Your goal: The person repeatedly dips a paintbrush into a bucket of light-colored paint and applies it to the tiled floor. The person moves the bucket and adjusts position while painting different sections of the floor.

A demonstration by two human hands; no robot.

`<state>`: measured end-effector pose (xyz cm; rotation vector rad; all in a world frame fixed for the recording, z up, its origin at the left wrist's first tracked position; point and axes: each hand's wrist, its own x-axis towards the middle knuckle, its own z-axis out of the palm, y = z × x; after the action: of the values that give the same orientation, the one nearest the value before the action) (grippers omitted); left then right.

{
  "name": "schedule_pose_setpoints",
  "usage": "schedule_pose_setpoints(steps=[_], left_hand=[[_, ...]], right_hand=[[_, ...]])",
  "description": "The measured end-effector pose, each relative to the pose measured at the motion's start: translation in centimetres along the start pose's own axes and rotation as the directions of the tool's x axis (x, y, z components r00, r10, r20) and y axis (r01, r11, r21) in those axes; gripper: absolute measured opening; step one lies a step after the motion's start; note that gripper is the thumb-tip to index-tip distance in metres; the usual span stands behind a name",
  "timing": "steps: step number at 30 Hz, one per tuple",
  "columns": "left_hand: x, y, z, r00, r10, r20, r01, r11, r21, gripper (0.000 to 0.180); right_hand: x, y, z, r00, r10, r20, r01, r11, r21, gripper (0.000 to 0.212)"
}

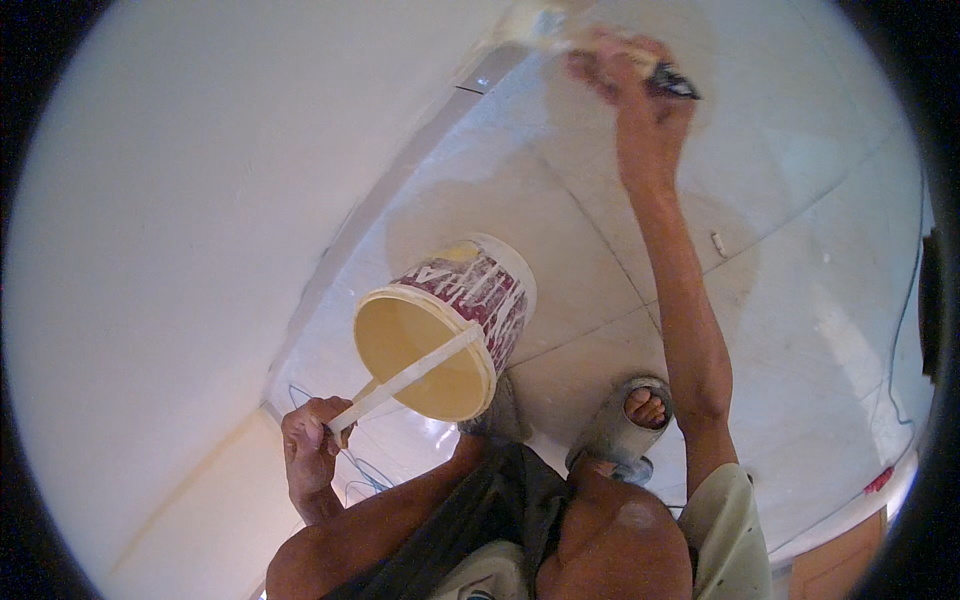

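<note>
My left hand (312, 438) is closed round the end of a flat white bucket handle (405, 378), low beside my left knee. The handle belongs to a paint bucket (505, 300), whose dark red and white side is streaked with white drips. Its cream-coloured mouth faces me, and I cannot make out how much is inside. Far ahead, my right hand (630, 70) grips what looks like a paintbrush (672, 82). A dark end sticks out behind the fingers. Motion smears its pale front end, close to the foot of the wall; whether it touches is unclear.
A pale wall (200, 200) rises on the left, with a grey skirting (400, 165) along its base. Large tiles (590, 330) cover the floor. My sandalled foot (645, 408) stands right of the bucket. A small white piece (718, 243) lies further right, near a thin cable (893, 370).
</note>
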<state>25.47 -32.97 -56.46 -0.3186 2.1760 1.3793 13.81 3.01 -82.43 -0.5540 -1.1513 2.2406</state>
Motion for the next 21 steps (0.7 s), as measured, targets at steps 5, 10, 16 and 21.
schedule_pose_setpoints(steps=[5,10,16,21], left_hand=[[0.5,0.3,-0.5,0.998,0.0,0.057,-0.003,0.998,0.064,0.048],[0.8,0.6,-0.1,0.998,-0.006,0.058,-0.001,0.993,0.119,0.054],[0.8,0.7,-0.2,0.998,-0.029,0.05,0.02,0.987,0.161,0.057],[0.6,0.8,-0.5,0.997,0.013,0.076,-0.02,0.995,0.096,0.055]], right_hand=[[2.6,-2.5,0.4,0.891,-0.343,-0.297,0.365,0.931,0.021,0.016],[-6.7,2.2,3.0,0.998,0.021,-0.064,-0.027,0.996,-0.087,0.011],[-8.1,2.6,3.6,0.921,0.163,0.353,-0.135,0.985,-0.104,0.011],[2.4,-1.4,0.4,0.994,-0.105,0.017,0.106,0.968,-0.229,0.014]])
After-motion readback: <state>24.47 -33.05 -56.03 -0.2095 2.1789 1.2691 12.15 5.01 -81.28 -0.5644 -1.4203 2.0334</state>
